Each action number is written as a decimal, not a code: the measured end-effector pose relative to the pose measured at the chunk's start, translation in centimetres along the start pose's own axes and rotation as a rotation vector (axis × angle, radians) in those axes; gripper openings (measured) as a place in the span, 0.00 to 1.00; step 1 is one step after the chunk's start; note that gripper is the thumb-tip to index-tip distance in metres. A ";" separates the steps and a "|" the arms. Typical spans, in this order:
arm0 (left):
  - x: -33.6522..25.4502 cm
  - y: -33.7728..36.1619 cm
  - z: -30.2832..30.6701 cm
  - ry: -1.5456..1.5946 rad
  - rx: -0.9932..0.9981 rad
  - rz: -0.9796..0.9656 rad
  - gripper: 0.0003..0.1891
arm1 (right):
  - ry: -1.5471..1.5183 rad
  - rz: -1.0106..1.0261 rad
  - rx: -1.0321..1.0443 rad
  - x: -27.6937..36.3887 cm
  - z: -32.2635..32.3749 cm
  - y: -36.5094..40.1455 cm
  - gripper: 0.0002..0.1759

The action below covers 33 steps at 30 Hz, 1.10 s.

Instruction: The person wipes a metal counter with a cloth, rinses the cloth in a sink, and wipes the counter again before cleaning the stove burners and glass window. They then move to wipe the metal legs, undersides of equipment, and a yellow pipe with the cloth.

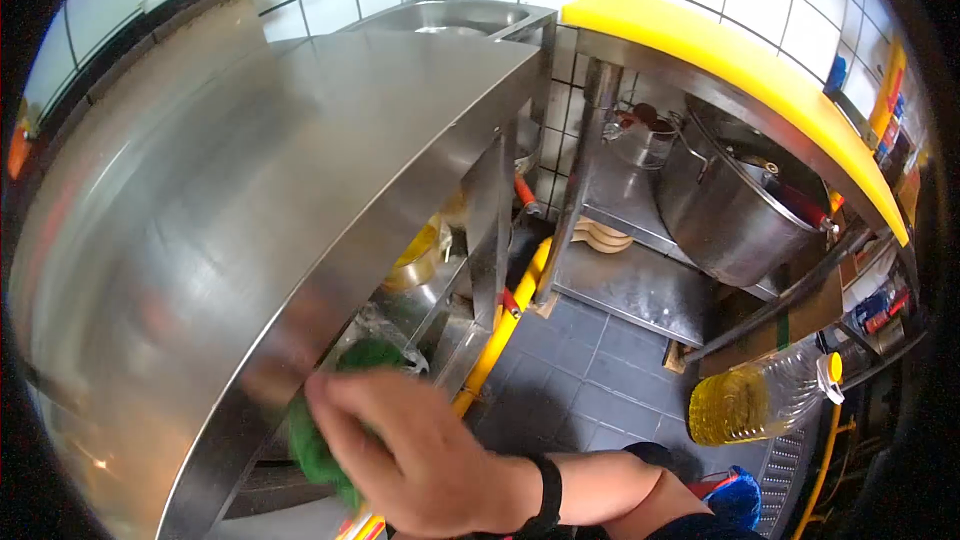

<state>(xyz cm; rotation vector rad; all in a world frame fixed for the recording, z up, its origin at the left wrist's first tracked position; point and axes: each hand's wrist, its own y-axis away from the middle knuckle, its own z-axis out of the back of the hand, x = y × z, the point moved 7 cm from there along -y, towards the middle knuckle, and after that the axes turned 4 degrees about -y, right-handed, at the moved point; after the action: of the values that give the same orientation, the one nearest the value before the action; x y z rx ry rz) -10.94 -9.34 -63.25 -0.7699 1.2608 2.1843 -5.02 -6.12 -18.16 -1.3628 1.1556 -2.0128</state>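
Observation:
My right hand [410, 440], with a dark band on its wrist, reaches in from the lower right. Its fingers are closed on a green cloth [315, 445], bunched up at the front edge of a steel table [330, 110]. Part of the cloth is hidden behind the fingers. A blurred, skin-coloured reflection shows in the metal beside the knuckles. My left hand is out of sight.
A steel sink [440, 15] stands beyond the table. At right, a rack under a yellow board [700, 35] holds a large pot [730, 210]. An oil bottle [750, 405] stands on the tiled floor [570, 360]. A yellow pipe [497, 345] runs low beside the table.

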 end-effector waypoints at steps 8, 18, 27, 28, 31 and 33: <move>1.0 0.3 -0.1 -0.031 -0.227 -0.084 0.33 | -0.046 0.600 -0.114 3.3 -2.4 -3.3 0.28; -1.6 5.4 1.1 0.111 -0.043 0.046 0.27 | 0.468 -0.013 -0.624 -18.8 12.9 1.8 0.26; -0.9 4.7 0.1 0.198 -0.101 -0.041 0.27 | 0.707 -0.264 -0.450 -27.8 4.2 9.3 0.36; -1.0 4.5 0.3 0.169 -0.120 -0.061 0.27 | 0.652 -0.348 -0.397 -29.3 3.5 11.0 0.37; -2.1 4.8 1.0 0.146 -0.120 -0.061 0.27 | 0.760 -0.457 -0.277 -32.0 2.1 17.4 0.37; -1.7 4.4 0.9 0.108 -0.127 -0.070 0.27 | 0.783 -0.520 -0.234 -32.3 2.6 19.0 0.35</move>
<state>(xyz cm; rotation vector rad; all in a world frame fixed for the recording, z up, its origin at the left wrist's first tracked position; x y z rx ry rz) -12.83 -10.79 -59.06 -0.9799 1.1356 2.2085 9.03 6.21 -50.74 -1.0544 1.4911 -3.0318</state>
